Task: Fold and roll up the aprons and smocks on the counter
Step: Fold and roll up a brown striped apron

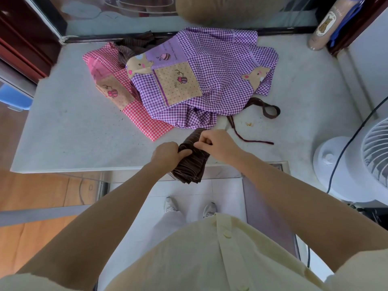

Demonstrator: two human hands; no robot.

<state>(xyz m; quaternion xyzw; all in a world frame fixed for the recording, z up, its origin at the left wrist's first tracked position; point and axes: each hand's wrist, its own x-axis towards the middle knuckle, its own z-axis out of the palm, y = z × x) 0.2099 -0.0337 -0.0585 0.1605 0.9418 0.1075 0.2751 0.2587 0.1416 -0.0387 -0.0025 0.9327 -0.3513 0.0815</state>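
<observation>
A dark brown striped apron [192,166] is folded into a narrow bundle at the counter's near edge, its lower end hanging over the edge. My left hand [167,153] grips its left side with the thumb on top. My right hand [214,143] pinches the cloth at the top right. Its brown strap [270,111] trails to the right on the counter. Behind lies a purple checked smock [212,66] heaped over a pink checked one [144,120]. Another brown striped cloth [134,46] shows at the back of the heap.
The pale stone counter [69,127] ends at a glass panel [126,22] at the back. A tall tan bottle [327,26] stands at the back right. A white fan [361,164] with a black cord stands at the right. A small orange stain [249,123] marks the counter.
</observation>
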